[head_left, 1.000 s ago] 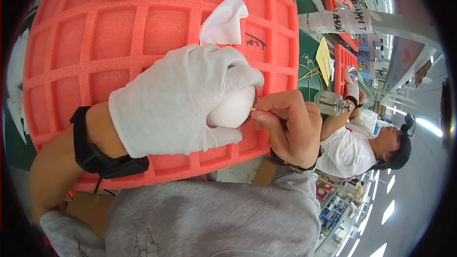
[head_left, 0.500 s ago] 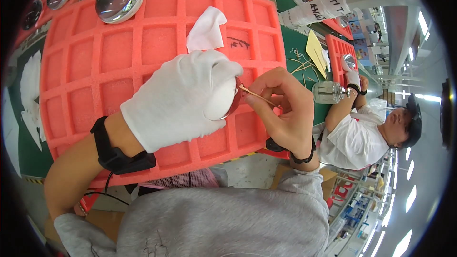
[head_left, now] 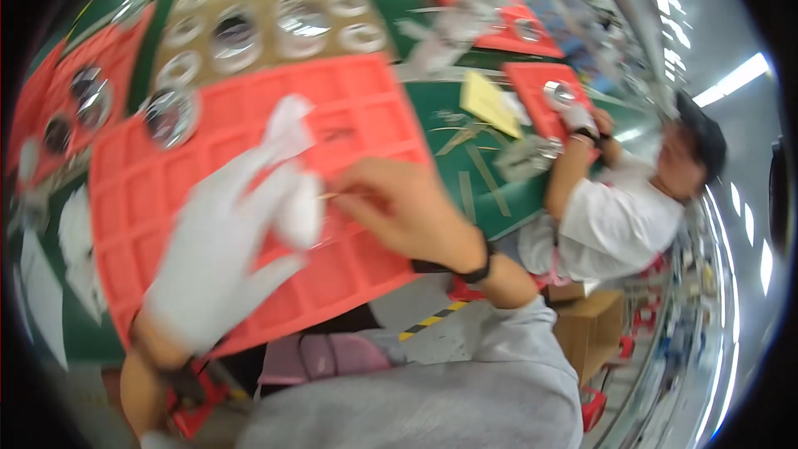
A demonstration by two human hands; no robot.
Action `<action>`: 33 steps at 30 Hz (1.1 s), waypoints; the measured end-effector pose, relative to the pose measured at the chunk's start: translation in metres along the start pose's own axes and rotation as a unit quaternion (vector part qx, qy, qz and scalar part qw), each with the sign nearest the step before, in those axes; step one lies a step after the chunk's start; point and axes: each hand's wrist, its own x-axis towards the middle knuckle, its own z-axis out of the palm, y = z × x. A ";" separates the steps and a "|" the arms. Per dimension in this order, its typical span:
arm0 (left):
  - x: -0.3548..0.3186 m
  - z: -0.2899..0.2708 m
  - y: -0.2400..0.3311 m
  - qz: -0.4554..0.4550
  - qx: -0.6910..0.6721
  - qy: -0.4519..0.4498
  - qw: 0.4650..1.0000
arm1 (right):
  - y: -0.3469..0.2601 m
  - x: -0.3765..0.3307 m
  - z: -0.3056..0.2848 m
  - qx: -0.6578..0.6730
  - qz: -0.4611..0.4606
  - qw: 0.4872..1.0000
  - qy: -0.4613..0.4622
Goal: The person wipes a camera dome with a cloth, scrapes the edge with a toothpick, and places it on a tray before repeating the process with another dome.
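My left hand (head_left: pixel 208 254), in a white glove, is over the red foam tray (head_left: pixel 133 237). Its thumb and fingers curve around a rounded glass lens (head_left: pixel 299 209) that looks pale and is smeared by motion. Bare and pinched closed, my right hand (head_left: pixel 407 208) grips a thin wooden stick (head_left: pixel 327 196), whose tip meets the lens or lies just beside it. A white cloth (head_left: pixel 289 123) lies on the tray beyond my left hand. At the tray's far left corner rests a clear glass dome lens (head_left: pixel 170 116).
Beyond the tray a brown board (head_left: pixel 266 50) bears several lenses and white rings. On the green table (head_left: pixel 449 145) to the right are loose sticks, a yellow paper (head_left: pixel 489 102) and a glass jar (head_left: pixel 528 158). A co-worker (head_left: pixel 619 175) handles a lens at another red tray.
The view has swung, showing more of the board beyond the tray. The gloved fingers have spread somewhat around the lens. My right hand keeps the stick at the lens.
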 end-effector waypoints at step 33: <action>-0.238 0.234 -0.048 -0.204 -0.074 -0.601 0.769 | 0.052 0.011 -0.001 0.348 -0.022 0.926 -0.145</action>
